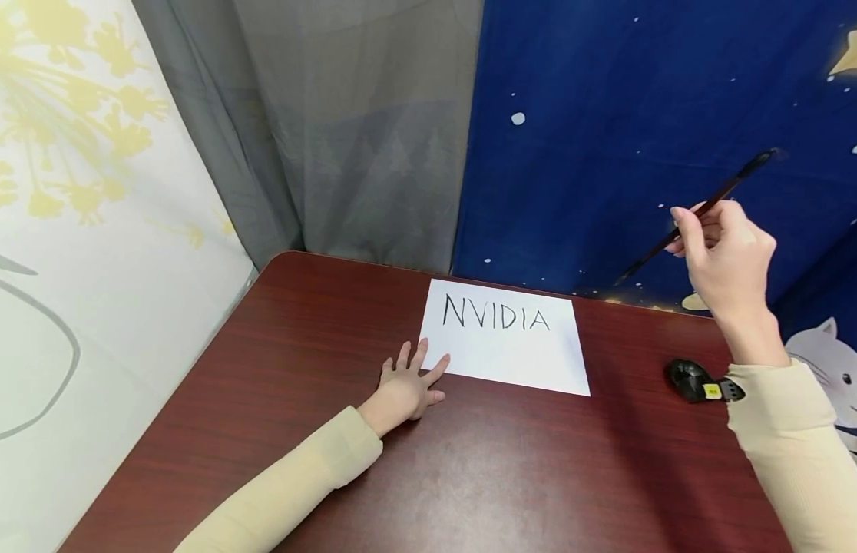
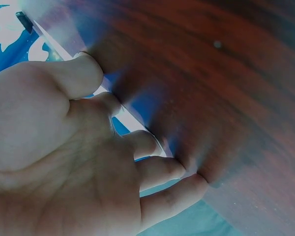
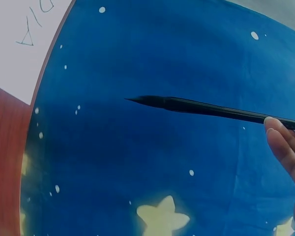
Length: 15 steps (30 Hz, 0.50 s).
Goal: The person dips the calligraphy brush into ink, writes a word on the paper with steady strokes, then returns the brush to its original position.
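Observation:
A dark calligraphy brush is pinched in my right hand, held up above the far right of the table. In the right wrist view the brush shows its black pointed tip, away from the paper. My left hand lies with spread fingers at the lower left corner of the white paper, fingertips on the table and the paper's edge. The paper bears the hand-drawn letters NVIDIA in black. In the left wrist view the left hand has its fingertips down on the wood.
The reddish-brown table runs to a blue starry curtain and a grey curtain at its far edge. A small black object with a yellow label lies on the right side, close to the right sleeve.

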Tool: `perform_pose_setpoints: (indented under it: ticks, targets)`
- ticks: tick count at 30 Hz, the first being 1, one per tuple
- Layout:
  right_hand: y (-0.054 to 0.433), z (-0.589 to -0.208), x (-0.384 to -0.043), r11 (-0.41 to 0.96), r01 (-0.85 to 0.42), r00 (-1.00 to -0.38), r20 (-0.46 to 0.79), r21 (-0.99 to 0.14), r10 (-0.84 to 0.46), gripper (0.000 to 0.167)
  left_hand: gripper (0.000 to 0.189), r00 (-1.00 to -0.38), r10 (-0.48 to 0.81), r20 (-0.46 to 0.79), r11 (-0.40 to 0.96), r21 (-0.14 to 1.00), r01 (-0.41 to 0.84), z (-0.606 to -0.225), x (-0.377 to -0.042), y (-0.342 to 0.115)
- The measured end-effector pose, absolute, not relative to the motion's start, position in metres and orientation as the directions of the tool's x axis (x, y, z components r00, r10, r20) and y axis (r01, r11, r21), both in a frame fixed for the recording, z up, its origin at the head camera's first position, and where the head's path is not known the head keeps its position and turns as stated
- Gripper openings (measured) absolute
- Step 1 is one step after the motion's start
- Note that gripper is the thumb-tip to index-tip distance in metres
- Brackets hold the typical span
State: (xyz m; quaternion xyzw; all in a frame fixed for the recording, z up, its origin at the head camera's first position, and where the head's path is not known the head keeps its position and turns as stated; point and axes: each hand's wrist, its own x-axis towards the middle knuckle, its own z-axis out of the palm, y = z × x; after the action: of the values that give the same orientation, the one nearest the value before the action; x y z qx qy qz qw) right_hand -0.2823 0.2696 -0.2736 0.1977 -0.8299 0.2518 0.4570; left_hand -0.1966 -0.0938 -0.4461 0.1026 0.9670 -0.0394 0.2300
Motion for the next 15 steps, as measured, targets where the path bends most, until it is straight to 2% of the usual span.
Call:
perform_pose_setpoints:
  ticks: [6,15]
  targets:
    - [0.284,-0.268,-0.275,0.824,-0.513,-0.546,0.832,-0.241,-0.096,0.029,0.063,-0.865,0.170,-0.472,0.981,0.002,0.192,-0.439,-0.194,-0.093]
    - [0.302,-0.260,-0.266,0.868,-0.466,-0.557,0.819,-0.169,-0.140,0.032,0.064,-0.865,0.176,-0.470,0.976,-0.029,0.214,-0.451,-0.199,-0.094]
